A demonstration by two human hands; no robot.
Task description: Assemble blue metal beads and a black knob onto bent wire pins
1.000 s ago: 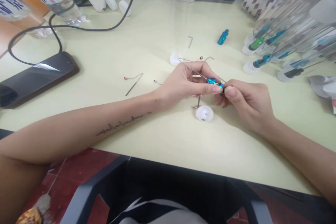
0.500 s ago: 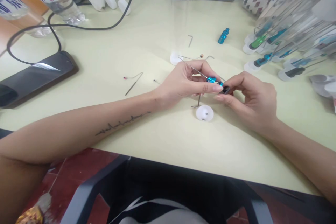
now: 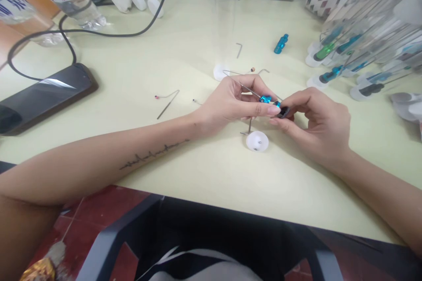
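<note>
Between the thumb and fingers of my left hand (image 3: 235, 103) is a small shiny blue metal piece (image 3: 264, 99) with a thin bent metal rod (image 3: 243, 84) running up and left from it. My right hand (image 3: 321, 125) pinches a small dark round part (image 3: 284, 112) at the blue piece's right end. The fingertips of both hands nearly meet there and partly hide the joint. Below them, a translucent white round cap (image 3: 257, 141) lies on the table, with a thin metal piece (image 3: 249, 126) beside it, partly behind my left fingers.
Another blue metal piece (image 3: 281, 44) and a small hex key (image 3: 239, 50) lie farther back. A clear tube (image 3: 224, 30) stands on a white base. Bent wires with small tips (image 3: 169, 104) lie left. Several capped tubes (image 3: 329, 70) stand right; a phone (image 3: 49, 99) lies left.
My right hand has shifted very slightly right and up, and the dark round part in it is turned a little. My left hand stays nearly still.
</note>
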